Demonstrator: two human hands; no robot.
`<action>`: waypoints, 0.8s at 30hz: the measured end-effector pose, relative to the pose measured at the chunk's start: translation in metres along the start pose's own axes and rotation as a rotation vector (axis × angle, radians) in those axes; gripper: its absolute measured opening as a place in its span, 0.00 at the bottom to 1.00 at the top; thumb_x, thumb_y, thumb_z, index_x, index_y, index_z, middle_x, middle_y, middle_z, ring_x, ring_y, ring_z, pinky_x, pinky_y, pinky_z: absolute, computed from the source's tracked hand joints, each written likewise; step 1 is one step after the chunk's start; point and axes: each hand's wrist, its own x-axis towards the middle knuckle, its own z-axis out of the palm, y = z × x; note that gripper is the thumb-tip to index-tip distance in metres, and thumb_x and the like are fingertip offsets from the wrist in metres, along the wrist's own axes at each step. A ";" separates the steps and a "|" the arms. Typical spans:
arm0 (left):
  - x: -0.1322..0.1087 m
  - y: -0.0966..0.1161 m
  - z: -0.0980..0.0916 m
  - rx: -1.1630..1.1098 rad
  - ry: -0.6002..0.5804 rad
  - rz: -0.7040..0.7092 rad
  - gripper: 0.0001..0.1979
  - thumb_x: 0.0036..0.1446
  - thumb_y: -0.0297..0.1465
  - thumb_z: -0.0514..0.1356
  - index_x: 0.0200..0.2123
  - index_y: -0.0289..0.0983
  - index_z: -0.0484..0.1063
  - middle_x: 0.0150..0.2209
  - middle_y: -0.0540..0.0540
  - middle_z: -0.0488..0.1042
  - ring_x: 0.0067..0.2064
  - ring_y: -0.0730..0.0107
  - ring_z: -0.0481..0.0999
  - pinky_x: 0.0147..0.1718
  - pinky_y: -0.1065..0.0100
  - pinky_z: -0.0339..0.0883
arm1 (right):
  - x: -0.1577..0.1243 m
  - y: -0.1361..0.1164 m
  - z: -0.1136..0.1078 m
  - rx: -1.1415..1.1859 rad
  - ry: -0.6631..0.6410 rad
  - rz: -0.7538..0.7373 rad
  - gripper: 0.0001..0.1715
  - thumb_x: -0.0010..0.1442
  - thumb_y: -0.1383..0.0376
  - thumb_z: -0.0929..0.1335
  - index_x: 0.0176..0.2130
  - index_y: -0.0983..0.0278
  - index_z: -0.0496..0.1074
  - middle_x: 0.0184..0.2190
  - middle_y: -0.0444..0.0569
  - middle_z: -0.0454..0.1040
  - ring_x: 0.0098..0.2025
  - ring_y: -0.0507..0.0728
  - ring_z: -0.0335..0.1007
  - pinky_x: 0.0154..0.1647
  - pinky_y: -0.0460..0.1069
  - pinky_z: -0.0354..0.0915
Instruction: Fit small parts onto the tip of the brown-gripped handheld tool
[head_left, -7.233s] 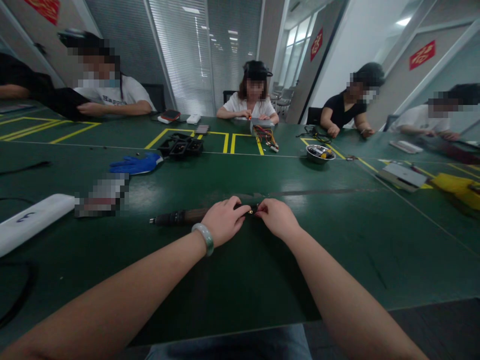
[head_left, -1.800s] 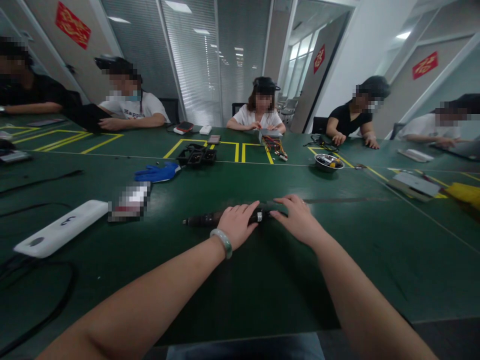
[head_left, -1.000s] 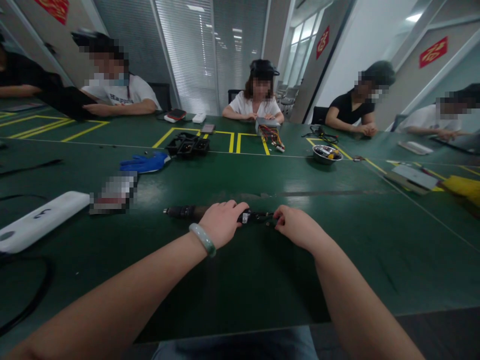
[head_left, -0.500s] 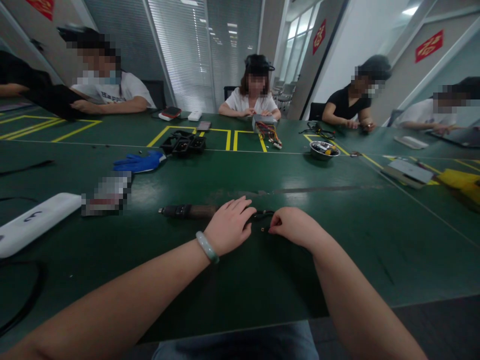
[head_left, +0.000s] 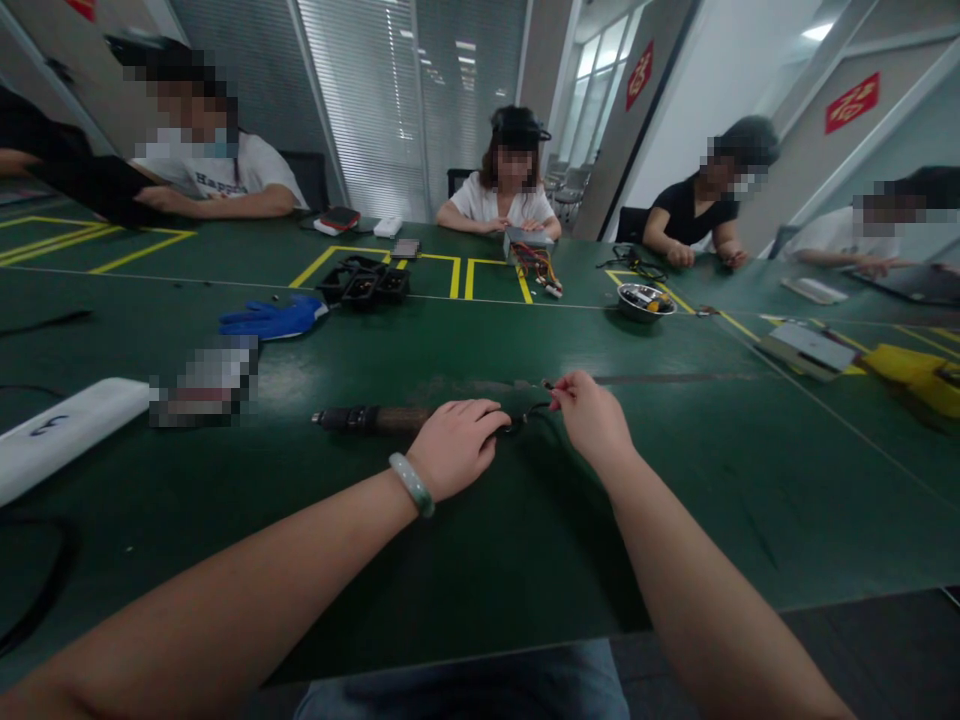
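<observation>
An electric screwdriver [head_left: 397, 420] with a dark body and brown grip lies on the green table, its bit end pointing left. My left hand [head_left: 459, 440], a pale bangle at its wrist, is closed over the screwdriver's rear end and covers part of it. From that end a short black cord [head_left: 534, 408] curves to the right. My right hand [head_left: 589, 412] pinches the cord just above the table, with a small dark tip showing beyond the fingers. The exact shape of that tip is too small to make out.
A blue glove [head_left: 271, 318], a blurred phone-like slab [head_left: 206, 382] and a white power strip [head_left: 71, 432] lie at left. Farther back are black plastic parts [head_left: 365, 282], a metal bowl [head_left: 646, 302] of small parts and a wired metal box [head_left: 529, 245]. Several co-workers sit opposite.
My right hand has risen and moved away from me, drawing the cord's end with it. My left hand's fingers have closed more over the screwdriver, which stays in place.
</observation>
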 end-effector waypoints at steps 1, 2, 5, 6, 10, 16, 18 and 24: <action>0.000 0.000 0.000 -0.002 -0.002 -0.001 0.16 0.60 0.28 0.54 0.51 0.43 0.69 0.54 0.46 0.69 0.54 0.62 0.68 0.53 0.56 0.62 | 0.001 0.001 0.000 0.022 -0.048 -0.014 0.10 0.64 0.63 0.62 0.42 0.61 0.71 0.33 0.46 0.76 0.36 0.53 0.70 0.35 0.46 0.57; 0.000 0.000 0.000 -0.002 -0.004 -0.003 0.16 0.60 0.28 0.54 0.51 0.43 0.69 0.54 0.46 0.69 0.54 0.62 0.68 0.53 0.56 0.62 | 0.001 0.001 0.000 0.043 -0.112 -0.031 0.09 0.63 0.63 0.63 0.42 0.61 0.71 0.33 0.45 0.76 0.35 0.52 0.70 0.34 0.46 0.58; 0.001 0.000 -0.001 -0.002 -0.006 -0.007 0.16 0.60 0.28 0.54 0.51 0.43 0.69 0.54 0.46 0.69 0.54 0.62 0.68 0.53 0.56 0.62 | -0.001 0.002 -0.001 0.087 -0.266 -0.106 0.09 0.61 0.62 0.65 0.42 0.59 0.73 0.31 0.43 0.76 0.33 0.51 0.71 0.33 0.45 0.59; 0.000 0.000 -0.001 -0.003 -0.006 -0.006 0.16 0.60 0.28 0.54 0.51 0.43 0.69 0.54 0.46 0.69 0.54 0.62 0.68 0.53 0.56 0.62 | -0.002 0.003 -0.001 0.095 -0.292 -0.128 0.09 0.61 0.62 0.65 0.41 0.58 0.74 0.31 0.42 0.77 0.33 0.51 0.71 0.33 0.45 0.60; 0.001 0.001 -0.001 -0.007 -0.009 -0.010 0.15 0.60 0.28 0.54 0.50 0.43 0.69 0.53 0.46 0.69 0.53 0.62 0.68 0.53 0.56 0.62 | -0.006 0.003 -0.001 0.078 -0.347 -0.151 0.08 0.59 0.63 0.67 0.40 0.58 0.75 0.32 0.42 0.77 0.33 0.51 0.71 0.33 0.45 0.61; 0.001 0.001 -0.002 0.004 -0.006 -0.009 0.15 0.60 0.28 0.54 0.49 0.43 0.69 0.52 0.47 0.69 0.52 0.63 0.69 0.52 0.57 0.62 | -0.004 0.005 0.008 0.003 -0.386 -0.160 0.08 0.55 0.62 0.70 0.38 0.59 0.75 0.30 0.41 0.76 0.31 0.51 0.71 0.31 0.44 0.61; 0.000 0.001 -0.002 0.005 -0.005 -0.005 0.15 0.60 0.28 0.54 0.49 0.43 0.69 0.52 0.47 0.69 0.52 0.63 0.69 0.52 0.57 0.62 | -0.004 0.007 0.011 0.006 -0.383 -0.141 0.09 0.55 0.63 0.70 0.39 0.59 0.75 0.29 0.42 0.76 0.30 0.51 0.70 0.30 0.44 0.61; 0.001 0.001 -0.001 -0.001 -0.009 -0.013 0.15 0.59 0.28 0.54 0.49 0.43 0.70 0.53 0.46 0.69 0.52 0.62 0.69 0.52 0.57 0.62 | -0.006 0.003 0.010 -0.046 -0.350 -0.168 0.06 0.58 0.63 0.69 0.36 0.60 0.76 0.29 0.43 0.76 0.31 0.51 0.70 0.32 0.45 0.60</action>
